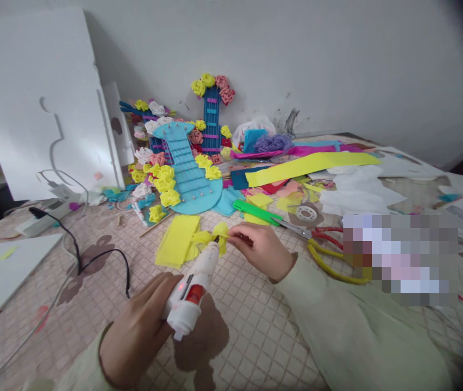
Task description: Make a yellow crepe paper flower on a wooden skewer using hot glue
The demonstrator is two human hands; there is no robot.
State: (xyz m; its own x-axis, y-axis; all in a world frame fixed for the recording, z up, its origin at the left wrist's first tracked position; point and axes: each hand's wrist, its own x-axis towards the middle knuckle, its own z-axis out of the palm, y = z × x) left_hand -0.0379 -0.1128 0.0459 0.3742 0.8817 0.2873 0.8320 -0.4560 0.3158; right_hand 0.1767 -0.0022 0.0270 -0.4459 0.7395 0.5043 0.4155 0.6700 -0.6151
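My left hand point(142, 326) is wrapped round a white glue gun point(193, 290) with a red patch on its body. Its nozzle points up and away, touching a small yellow paper flower point(215, 236). My right hand point(258, 247) pinches that flower from the right, fingers closed on its edge. The flower hangs just above the tablecloth. A flat yellow paper sheet point(176, 239) lies on the table right behind it.
A blue guitar-shaped model point(188, 168) covered in yellow and pink paper flowers stands at the back. Scissors with a green cover point(256, 212), yellow-handled pliers point(329, 260), a tape roll point(305, 213) and coloured paper strips point(308, 163) lie right. A black cord point(80, 255), power strip point(44, 217) and white boards point(39, 108) are left.
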